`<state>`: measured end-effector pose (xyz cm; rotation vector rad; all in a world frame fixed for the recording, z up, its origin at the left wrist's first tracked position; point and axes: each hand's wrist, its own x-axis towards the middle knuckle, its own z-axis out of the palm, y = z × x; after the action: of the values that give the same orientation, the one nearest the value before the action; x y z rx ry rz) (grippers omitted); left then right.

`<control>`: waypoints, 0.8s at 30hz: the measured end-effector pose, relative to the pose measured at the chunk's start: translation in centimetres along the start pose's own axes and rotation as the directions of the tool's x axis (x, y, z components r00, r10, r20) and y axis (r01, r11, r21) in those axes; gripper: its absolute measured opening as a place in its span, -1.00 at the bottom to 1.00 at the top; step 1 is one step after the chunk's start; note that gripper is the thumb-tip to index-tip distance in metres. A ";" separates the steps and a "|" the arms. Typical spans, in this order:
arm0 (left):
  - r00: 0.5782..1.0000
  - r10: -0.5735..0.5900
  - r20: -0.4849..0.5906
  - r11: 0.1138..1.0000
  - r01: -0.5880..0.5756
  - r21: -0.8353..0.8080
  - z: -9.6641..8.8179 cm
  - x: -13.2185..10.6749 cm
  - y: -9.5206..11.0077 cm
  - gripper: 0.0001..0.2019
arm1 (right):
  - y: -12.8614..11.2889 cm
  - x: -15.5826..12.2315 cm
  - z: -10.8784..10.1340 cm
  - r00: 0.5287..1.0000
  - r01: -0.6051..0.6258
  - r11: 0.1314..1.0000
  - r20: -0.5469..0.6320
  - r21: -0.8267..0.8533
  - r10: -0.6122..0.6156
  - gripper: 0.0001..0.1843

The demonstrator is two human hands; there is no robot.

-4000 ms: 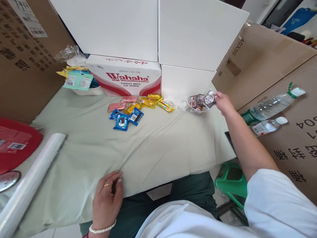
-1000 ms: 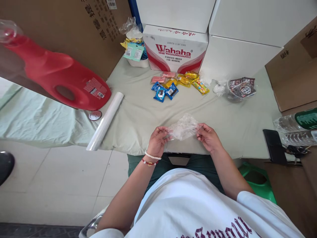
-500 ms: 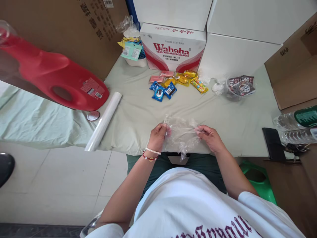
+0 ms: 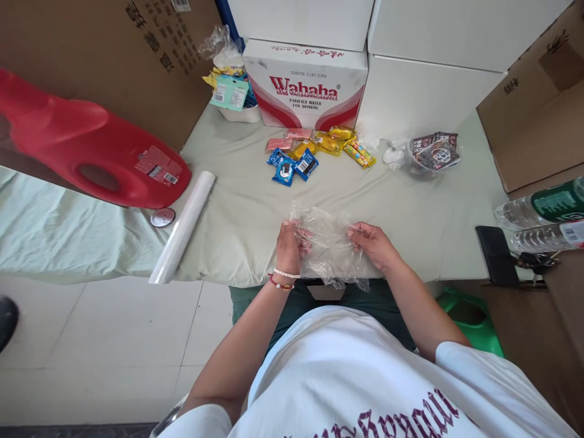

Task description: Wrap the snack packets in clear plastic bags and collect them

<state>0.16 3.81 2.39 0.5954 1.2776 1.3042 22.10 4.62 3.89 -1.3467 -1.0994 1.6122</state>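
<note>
Between my hands, at the table's front edge, a crumpled clear plastic bag (image 4: 326,240) is spread out, its lower folds hanging toward my lap. My left hand (image 4: 291,243), with a beaded bracelet at the wrist, grips the bag's left side; some fingers show through the film. On the opposite side my right hand (image 4: 367,240) pinches the bag between thumb and fingers. Beyond it lie blue snack packets (image 4: 292,166), pink packets (image 4: 285,140), yellow packets (image 4: 326,143) and a colourful yellow bar (image 4: 360,153).
A white roll (image 4: 182,228) and a big red jug (image 4: 100,158) lie to the left, near a round badge (image 4: 163,217). A Wahaba-like printed carton (image 4: 308,85) stands behind. To the right are a bowl of dark packets (image 4: 433,155), a black phone (image 4: 497,255) and bottles (image 4: 545,207).
The bag is spread wider and lower between my hands. My left hand has turned more upright, with its fingers behind the film. The whole view has shifted slightly.
</note>
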 end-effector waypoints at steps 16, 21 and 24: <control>0.938 -0.262 0.226 0.962 0.274 -0.019 -0.8 -1.4 1.2 -0.52 | -0.6 0.4 1.7 0.979 -0.081 0.975 -0.166 0.205 0.116 -0.45; 0.941 -0.215 0.261 0.971 0.177 0.162 -2.2 -0.5 1.6 -0.46 | -0.7 0.9 -0.3 0.977 -0.071 0.989 -0.190 0.131 0.095 -0.49; 0.948 -0.196 0.249 0.972 0.155 0.176 -3.2 0.4 2.2 -0.42 | -0.8 2.0 -1.1 0.980 -0.076 0.993 -0.176 0.094 0.092 -0.51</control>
<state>-3.58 3.72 3.36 0.7218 1.1851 0.9482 22.87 6.86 3.87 -1.4661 -0.8657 1.5457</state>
